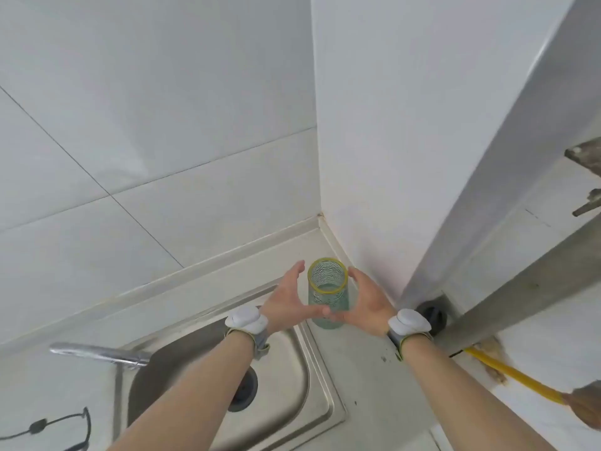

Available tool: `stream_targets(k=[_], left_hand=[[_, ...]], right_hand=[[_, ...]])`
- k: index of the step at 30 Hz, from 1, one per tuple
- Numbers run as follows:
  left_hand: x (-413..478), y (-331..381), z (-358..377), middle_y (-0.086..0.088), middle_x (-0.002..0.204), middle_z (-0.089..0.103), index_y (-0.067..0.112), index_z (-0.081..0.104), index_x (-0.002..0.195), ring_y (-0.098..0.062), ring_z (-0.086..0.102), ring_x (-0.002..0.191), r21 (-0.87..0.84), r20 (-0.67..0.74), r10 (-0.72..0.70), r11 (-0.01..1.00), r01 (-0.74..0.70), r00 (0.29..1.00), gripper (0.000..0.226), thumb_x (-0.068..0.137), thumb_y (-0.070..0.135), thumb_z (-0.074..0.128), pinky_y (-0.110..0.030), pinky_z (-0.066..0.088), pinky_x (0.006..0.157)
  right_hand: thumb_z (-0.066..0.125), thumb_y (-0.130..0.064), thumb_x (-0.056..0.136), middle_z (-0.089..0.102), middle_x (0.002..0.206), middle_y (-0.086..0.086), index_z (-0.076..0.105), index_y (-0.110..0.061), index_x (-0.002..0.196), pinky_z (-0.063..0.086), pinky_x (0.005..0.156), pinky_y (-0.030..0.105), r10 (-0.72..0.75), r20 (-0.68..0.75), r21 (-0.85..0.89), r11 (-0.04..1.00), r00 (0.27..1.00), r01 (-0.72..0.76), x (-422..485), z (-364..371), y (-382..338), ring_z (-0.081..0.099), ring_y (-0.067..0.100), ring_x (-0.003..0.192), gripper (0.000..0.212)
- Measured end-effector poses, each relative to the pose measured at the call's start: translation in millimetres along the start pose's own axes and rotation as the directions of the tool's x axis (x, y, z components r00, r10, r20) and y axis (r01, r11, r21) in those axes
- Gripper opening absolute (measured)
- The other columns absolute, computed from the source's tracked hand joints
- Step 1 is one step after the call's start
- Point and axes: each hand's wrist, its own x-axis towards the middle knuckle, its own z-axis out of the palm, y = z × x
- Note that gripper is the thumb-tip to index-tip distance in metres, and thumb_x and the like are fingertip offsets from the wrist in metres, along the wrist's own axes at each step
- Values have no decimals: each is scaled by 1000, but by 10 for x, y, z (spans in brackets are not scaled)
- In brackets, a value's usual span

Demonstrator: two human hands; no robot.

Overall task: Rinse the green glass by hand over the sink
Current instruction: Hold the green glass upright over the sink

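The green glass [327, 292] is seen upright on the counter [364, 369], just right of the sink [302, 362], near the wall corner; it is flanked by the left hand [287, 299] and right hand [366, 301], both spread open; whether it is touched cannot be told.

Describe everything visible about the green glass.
The green glass is a tall, see-through tumbler with a yellow rim and thin ribbed lines around its wall. It stands upright and looks empty, on the counter right of the sink, near the wall corner. The left hand and right hand cup its sides, thumbs meeting at its base.
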Motion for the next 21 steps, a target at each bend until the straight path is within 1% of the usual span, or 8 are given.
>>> stream_targets(k=[5, 8, 10, 12, 14, 17, 19, 21], left_hand=[[94, -104, 125, 0, 165, 22, 20, 8, 157, -18, 19, 152, -41, -35, -63, 997, 61, 997, 129, 60, 46, 89, -49, 26, 121], [142, -162, 216, 2, 160, 33, 21, 19, 154, -15, 25, 149, -80, -40, -64, 995, 61, 997, 120, 59, 42, 89, -46, 27, 121], [167, -185, 278, 10, 147, 46, 32, 32, 143, -9, 35, 142, -105, -62, -60, 993, 53, 996, 101, 59, 38, 89, -34, 31, 115], [183, -214, 334, 19, 134, 52, 43, 33, 134, 5, 44, 127, -131, -66, -53, 990, 44, 996, 94, 60, 34, 90, -15, 31, 102], [183, -231, 375, 24, 128, 54, 42, 36, 133, 19, 44, 118, -162, -68, -38, 986, 26, 997, 92, 59, 34, 90, -7, 30, 92], [192, -264, 424, 20, 127, 58, 40, 40, 132, 20, 47, 116, -212, -79, -46, 977, 28, 996, 90, 58, 34, 91, -4, 34, 92], [188, -256, 445, 20, 126, 59, 47, 42, 126, 18, 49, 116, -218, -103, -55, 976, 32, 993, 84, 59, 33, 90, -3, 36, 91], [199, -256, 468, 17, 125, 60, 49, 42, 121, 7, 52, 119, -229, -135, -64, 973, 32, 989, 78, 61, 31, 89, -8, 36, 94]], right_hand=[[93, -60, 58, 38, 160, -3, 28, -19, 157, 31, 120, 46, 11, -13, 69, 998, 1000, -10, 93, 76, 112, 32, 18, 148, 126], [94, -52, 62, 43, 157, -1, 32, -19, 155, 35, 118, 46, 11, -22, 85, 996, 1000, -9, 137, 152, 179, 37, 20, 146, 116], [94, -49, 62, 49, 151, -2, 37, -19, 152, 39, 115, 45, 3, -36, 80, 997, 999, 0, 174, 197, 224, 43, 19, 141, 110], [94, -49, 60, 57, 141, -6, 43, -23, 146, 45, 107, 37, -10, -48, 90, 996, 999, 15, 209, 241, 267, 51, 17, 132, 103], [92, -49, 55, 61, 129, -17, 46, -33, 140, 45, 95, 21, -13, -60, 112, 994, 998, 20, 217, 276, 289, 56, 9, 120, 97], [90, -50, 51, 59, 111, -44, 40, -70, 119, 42, 74, -3, -23, -79, 141, 989, 997, 34, 200, 312, 285, 56, -18, 104, 86], [88, -51, 51, 53, 108, -51, 37, -79, 108, 42, 69, -5, -31, -84, 148, 988, 996, 43, 176, 331, 265, 52, -27, 100, 81], [87, -51, 52, 55, 109, -48, 39, -78, 106, 47, 66, 2, -30, -96, 162, 986, 995, 45, 178, 358, 257, 55, -23, 99, 78]])
